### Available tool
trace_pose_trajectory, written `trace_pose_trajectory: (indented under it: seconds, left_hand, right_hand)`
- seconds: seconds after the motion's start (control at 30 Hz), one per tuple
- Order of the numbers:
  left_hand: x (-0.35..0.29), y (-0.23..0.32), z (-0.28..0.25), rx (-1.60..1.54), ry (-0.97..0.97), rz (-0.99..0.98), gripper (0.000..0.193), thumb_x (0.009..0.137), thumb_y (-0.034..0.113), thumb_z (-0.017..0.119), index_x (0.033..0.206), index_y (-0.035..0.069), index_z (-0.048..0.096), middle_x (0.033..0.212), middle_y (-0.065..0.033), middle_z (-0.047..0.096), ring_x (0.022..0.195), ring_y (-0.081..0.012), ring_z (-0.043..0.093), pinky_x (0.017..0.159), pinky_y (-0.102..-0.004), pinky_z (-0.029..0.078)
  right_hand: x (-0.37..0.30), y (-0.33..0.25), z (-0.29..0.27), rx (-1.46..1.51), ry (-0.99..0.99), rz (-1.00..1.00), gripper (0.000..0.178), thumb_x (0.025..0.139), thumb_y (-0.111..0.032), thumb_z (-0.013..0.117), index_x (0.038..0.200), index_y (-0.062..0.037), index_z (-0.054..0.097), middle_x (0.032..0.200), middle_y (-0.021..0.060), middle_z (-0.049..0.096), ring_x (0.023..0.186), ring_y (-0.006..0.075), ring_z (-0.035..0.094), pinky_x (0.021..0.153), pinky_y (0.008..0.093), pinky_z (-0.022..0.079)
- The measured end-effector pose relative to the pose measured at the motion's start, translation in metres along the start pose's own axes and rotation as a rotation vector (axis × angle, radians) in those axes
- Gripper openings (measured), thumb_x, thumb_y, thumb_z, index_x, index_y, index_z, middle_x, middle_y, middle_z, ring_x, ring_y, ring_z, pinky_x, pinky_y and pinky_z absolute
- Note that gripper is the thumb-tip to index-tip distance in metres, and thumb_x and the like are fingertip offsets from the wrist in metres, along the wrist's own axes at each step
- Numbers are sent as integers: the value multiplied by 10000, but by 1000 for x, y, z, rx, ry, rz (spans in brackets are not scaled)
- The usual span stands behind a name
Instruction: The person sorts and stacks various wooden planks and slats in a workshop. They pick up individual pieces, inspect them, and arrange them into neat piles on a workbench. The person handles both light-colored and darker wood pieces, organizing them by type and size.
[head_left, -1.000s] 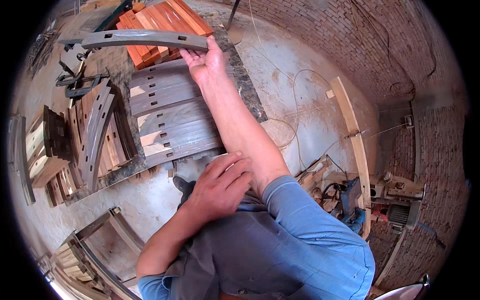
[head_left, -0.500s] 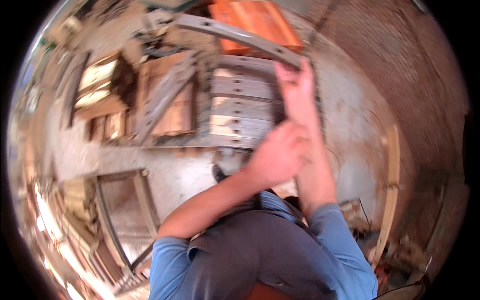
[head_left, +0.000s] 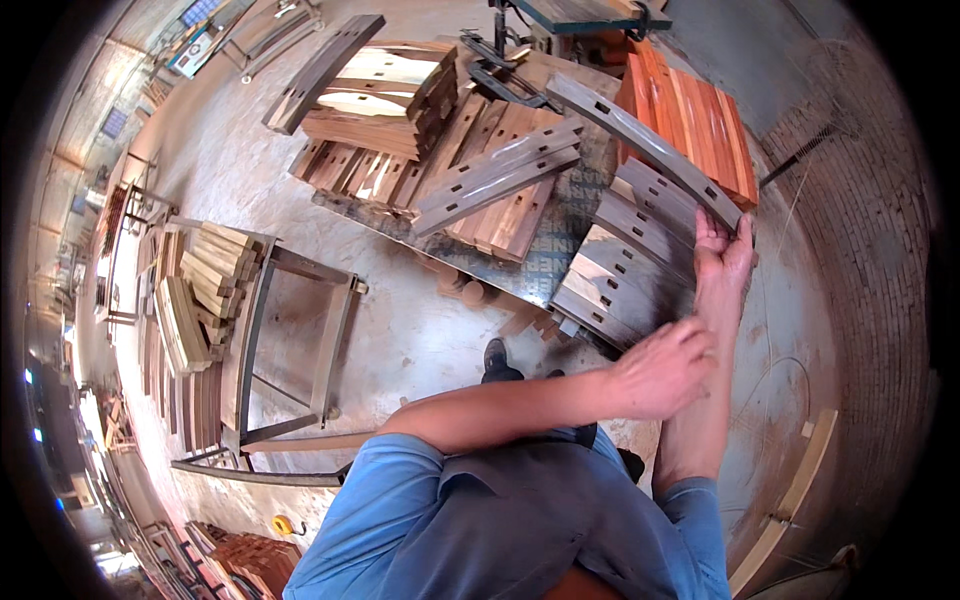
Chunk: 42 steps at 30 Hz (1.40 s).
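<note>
one slotted grey slat (head_left: 640, 148), gripped at its near end by the right hand (head_left: 722, 255), crosses above a flat row of grey slats (head_left: 598, 285); thumb and fingers bear on opposite sides, probably to keep the long piece from twisting. whether its far end is supported cannot be told. the left hand (head_left: 662, 372) lies over the right forearm with fingers loosely curled and no piece visible; how far they close, or whether they press the arm, is unclear. two slats (head_left: 500, 180) lie slantwise on a brown slat pile (head_left: 515, 222), perhaps set apart from it for easy reach. counts: one orange-red stack (head_left: 690, 125), one pale-topped stack (head_left: 385, 95), one yellow tape measure (head_left: 283, 525), at least five slats in the flat row.
</note>
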<state>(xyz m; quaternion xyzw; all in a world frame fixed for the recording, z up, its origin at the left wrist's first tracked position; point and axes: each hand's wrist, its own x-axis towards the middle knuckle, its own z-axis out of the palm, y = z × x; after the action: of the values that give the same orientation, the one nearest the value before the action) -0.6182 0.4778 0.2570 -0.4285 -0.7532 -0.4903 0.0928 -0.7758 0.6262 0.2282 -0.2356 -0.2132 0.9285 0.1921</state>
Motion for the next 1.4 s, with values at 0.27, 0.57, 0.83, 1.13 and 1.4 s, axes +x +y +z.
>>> trace_pose_trajectory:
  seconds: [0.27,0.57,0.83,1.13,1.4]
  left_hand:
    - [-19,16,-11,-215,-237,142,150,772,185,644,823,45,656,928,-98,593,931,-272,548,797,-371,477]
    - [-51,-44,-113,31,187,-285,158,824,64,646,981,47,654,914,-137,654,819,-291,648,721,-362,531]
    - [-85,-102,-181,-2,676,-681,350,891,103,651,1211,-19,576,1065,-97,623,906,-133,587,812,-270,491]
    - [-79,-110,-183,-559,645,-823,603,891,106,665,1405,-41,385,1133,-103,593,921,-124,582,820,-261,487]
    - [-92,-112,-170,-350,590,-628,449,857,6,669,1268,1,488,1108,-59,592,920,-110,584,788,-241,489]
  right_hand:
    - [-9,8,6,-52,-51,19,381,978,-292,531,1234,-9,507,1226,177,546,1141,336,539,1034,552,419]
    - [-16,-1,-14,-183,-155,-4,320,961,-308,560,1146,-47,555,1080,142,634,1016,307,609,894,517,503]
    - [-24,-1,-26,-257,-221,51,354,931,-356,607,1169,-97,569,1130,100,645,1024,278,612,874,474,500]
    - [-35,7,-25,-309,-255,72,374,960,-354,554,1191,-61,536,1090,116,649,1001,268,626,815,464,537]
    - [-36,11,-23,-48,-276,90,293,1001,-262,458,1236,-91,495,1249,170,564,1145,315,556,995,513,446]
